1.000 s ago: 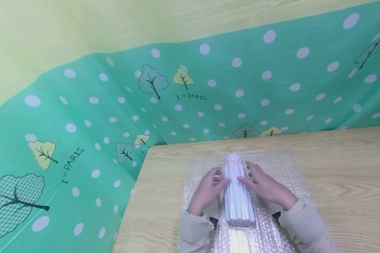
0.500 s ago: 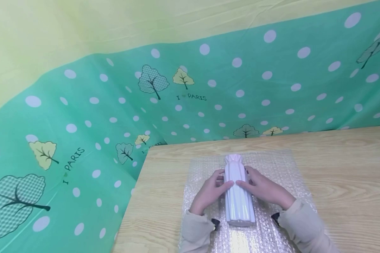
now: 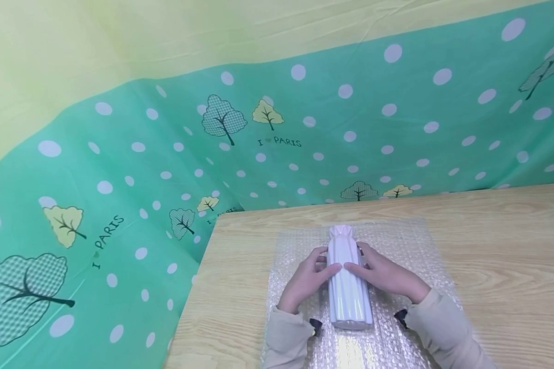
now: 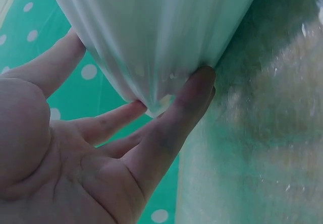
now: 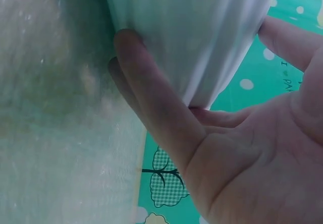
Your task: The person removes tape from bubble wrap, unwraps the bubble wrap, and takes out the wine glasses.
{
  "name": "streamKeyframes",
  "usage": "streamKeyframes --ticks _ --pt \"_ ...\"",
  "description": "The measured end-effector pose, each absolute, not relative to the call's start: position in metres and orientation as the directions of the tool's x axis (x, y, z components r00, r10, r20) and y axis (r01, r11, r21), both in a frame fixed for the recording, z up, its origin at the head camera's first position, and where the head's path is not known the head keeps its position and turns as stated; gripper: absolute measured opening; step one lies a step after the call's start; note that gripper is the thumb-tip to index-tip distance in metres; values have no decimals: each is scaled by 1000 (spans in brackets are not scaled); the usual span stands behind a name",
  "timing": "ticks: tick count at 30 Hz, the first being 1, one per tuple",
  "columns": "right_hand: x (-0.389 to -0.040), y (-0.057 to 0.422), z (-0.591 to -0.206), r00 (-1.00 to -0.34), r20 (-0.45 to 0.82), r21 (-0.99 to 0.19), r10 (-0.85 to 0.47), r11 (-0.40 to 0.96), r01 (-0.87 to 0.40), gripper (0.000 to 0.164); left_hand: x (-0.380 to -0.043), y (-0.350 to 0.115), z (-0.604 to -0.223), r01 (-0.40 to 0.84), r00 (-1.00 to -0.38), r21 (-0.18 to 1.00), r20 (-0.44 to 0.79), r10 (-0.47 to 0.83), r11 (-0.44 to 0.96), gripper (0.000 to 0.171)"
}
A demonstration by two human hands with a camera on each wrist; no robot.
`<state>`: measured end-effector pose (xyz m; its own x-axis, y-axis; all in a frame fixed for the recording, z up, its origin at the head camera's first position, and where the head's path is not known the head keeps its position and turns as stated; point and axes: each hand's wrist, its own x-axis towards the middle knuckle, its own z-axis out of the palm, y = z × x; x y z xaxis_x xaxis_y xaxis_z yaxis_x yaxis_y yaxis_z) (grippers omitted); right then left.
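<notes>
A glossy white fluted vase (image 3: pixel 348 292) lies on its side on a sheet of bubble wrap (image 3: pixel 397 328), its narrow neck pointing away from me. My left hand (image 3: pixel 306 281) grips its left side, the thumb on top and the fingers along the flank. From the right, my right hand (image 3: pixel 388 272) holds it the same way, and the two thumb tips nearly meet on top. In the left wrist view the fingers (image 4: pixel 166 133) touch the ridged wall of the vase (image 4: pixel 156 32). The right wrist view shows fingers (image 5: pixel 156 93) against the opposite side.
The bubble wrap lies flat on a wooden table (image 3: pixel 512 256) and reaches past the vase on all visible sides. Behind and to the left hangs a green and yellow cloth (image 3: pixel 166 128) with dots and trees. Light sleeves (image 3: pixel 286 338) cover both forearms.
Both hands have closed in on the vase from its two sides, and the thumbs have come down onto its top. The vase has stayed in place.
</notes>
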<state>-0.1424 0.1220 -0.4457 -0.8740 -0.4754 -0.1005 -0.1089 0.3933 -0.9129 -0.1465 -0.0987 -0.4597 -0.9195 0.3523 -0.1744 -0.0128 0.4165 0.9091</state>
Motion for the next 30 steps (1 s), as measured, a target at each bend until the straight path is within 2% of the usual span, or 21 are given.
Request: streamKeyframes --ticks 13,30 --pt "-142 120 -446 -879 -88 -923 -469 370 -105 76 -146 -97 -456 23 -932 908 -132 337 419 58" --pt "-136 118 -437 -896 -57 -947 -441 307 -91 80 -137 -93 -441 -56 -945 938 -161 285 343 65"
